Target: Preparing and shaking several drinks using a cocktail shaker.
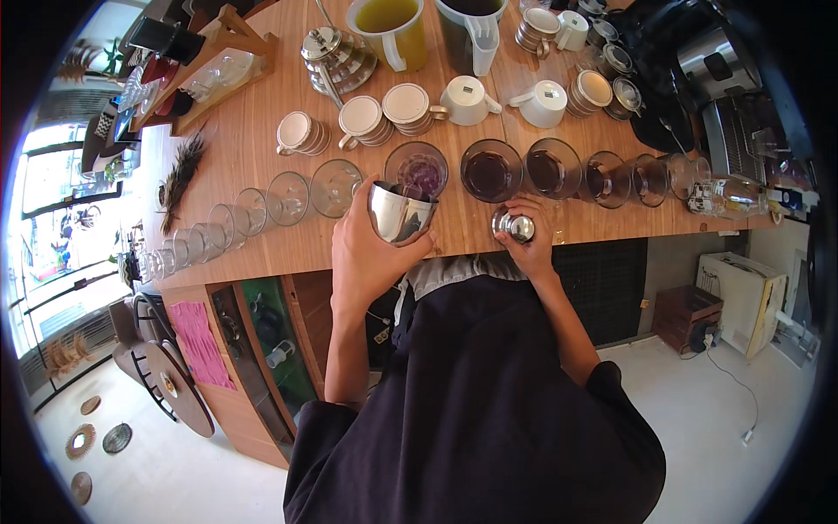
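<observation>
My left hand (pixel 368 258) grips a shiny metal shaker cup (pixel 394 215) from its side. The cup is tilted at the near rim of a drinking glass (pixel 419 164) with purple, frothy-looking contents at its bottom; whether anything flows out cannot be seen. My right hand (pixel 538 249) has its fingers wrapped round a small domed metal shaker cap (pixel 521 229), close to the counter's front edge. Just beyond that hand are glasses of dark liquid, including one glass (pixel 491 171) and another glass (pixel 552 168). Left of the cup stands a clear glass (pixel 336 188).
A row of glasses curves along the wooden counter (pixel 262 105) to both sides. Behind it stand several cups, a metal kettle (pixel 340 65), a pitcher of yellow-green liquid (pixel 388 31) and a dark pitcher (pixel 471 31). A machine (pixel 720 61) occupies the far right.
</observation>
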A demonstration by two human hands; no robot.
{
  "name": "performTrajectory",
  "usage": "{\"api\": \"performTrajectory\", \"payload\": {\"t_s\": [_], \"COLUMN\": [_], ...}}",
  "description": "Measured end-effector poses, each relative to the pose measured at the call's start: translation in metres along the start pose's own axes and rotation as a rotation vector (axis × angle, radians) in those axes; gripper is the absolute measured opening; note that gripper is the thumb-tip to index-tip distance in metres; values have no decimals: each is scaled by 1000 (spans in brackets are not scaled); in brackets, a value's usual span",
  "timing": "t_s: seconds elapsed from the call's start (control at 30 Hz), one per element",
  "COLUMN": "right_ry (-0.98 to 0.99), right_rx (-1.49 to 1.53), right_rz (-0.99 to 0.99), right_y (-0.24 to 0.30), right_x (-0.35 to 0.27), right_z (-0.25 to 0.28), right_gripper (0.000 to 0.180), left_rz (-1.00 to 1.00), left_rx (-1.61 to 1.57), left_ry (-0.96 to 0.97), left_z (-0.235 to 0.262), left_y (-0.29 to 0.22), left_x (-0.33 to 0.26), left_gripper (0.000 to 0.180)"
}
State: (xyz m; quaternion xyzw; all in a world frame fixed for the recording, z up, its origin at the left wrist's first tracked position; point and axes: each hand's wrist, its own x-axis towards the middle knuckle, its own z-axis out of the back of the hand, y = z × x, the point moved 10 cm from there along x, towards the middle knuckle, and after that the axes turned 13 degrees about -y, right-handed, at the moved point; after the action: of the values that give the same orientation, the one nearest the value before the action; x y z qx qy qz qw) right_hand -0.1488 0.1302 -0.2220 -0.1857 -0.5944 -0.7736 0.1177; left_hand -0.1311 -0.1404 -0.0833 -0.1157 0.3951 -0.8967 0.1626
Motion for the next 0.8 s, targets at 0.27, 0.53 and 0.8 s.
{"api": "performTrajectory", "payload": {"t_s": [0.27,0.53,0.8], "right_ry": [-8,-7,-10], "right_rx": [-27,-21,-20], "right_rz": [31,18,18], "right_y": [0,-2,-1], "right_x": [-1,-1,0], "right_z": [1,1,1], "right_gripper": [47,48,47], "left_rz": [6,13,53], "left_rx": [36,55,63], "left_ry": [15,20,48], "left_z": [-1,1,0], "left_y": [1,-1,1], "left_x": [1,2,4], "left_gripper": [85,86,87]}}
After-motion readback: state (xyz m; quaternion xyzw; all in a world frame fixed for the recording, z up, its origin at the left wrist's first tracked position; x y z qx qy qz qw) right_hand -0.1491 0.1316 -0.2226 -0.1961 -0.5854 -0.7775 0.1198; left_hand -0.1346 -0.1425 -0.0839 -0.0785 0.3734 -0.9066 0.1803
